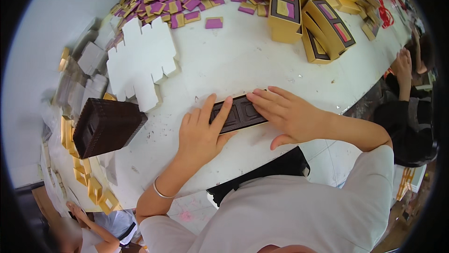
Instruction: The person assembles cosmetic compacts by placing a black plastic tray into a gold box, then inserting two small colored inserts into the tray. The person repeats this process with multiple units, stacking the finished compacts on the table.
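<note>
A dark brown moulded tray (236, 113) with square hollows lies on the white table in front of me, a thin gold edge showing along its near side. My left hand (201, 129) rests on its left end with fingers stretched and spread over it. Across the right end lies my right hand (290, 116), fingers extended and flat, thumb held apart. Neither hand is closed around the tray. Parts of both its ends are hidden under my fingers.
A stack of dark brown trays (110, 129) stands at left, beside stacked white card blanks (145, 58). Purple-and-gold small packets (182, 0) are heaped at the back. Gold boxes (286, 12) stand back right. Gold frames (96, 190) line the left edge. Other people sit at both sides.
</note>
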`<state>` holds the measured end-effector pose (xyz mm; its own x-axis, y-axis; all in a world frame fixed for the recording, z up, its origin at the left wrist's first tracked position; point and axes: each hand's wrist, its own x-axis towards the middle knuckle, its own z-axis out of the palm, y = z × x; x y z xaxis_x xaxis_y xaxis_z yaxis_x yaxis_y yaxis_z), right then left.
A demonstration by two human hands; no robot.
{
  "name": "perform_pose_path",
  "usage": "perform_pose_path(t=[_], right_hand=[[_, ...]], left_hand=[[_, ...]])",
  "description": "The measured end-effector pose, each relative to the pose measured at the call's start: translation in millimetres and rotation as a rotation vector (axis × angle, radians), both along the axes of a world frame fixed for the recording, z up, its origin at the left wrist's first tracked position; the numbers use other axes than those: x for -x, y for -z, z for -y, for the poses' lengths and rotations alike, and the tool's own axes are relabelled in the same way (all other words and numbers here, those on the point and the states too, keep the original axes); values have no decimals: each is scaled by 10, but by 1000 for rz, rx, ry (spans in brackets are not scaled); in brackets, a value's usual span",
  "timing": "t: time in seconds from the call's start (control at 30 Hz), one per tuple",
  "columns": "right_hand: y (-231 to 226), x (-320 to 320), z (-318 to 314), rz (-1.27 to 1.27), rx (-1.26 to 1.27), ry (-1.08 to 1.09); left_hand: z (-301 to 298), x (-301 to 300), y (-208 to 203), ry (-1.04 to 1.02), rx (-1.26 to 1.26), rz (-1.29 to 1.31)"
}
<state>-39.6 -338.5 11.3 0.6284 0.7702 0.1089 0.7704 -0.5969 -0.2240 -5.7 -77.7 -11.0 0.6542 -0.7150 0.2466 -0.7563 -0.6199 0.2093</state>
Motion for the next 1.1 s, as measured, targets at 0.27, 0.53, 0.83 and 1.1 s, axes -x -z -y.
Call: perform_pose_path(t=[0.27,0.53,0.83,1.1], right_hand=[[212,-1103,-318,79,-548,413],[409,-1827,-416,152,-119,484],[-301,-722,-197,-1158,-1348,373],[-287,-340,-288,-1278,-1467,292]], left_hand=[[0,19,17,9,234,-122],[-15,-60,94,3,431,-297],[-1,-19,32,-83,512,-455],[13,-14,77,-76,529,-407]])
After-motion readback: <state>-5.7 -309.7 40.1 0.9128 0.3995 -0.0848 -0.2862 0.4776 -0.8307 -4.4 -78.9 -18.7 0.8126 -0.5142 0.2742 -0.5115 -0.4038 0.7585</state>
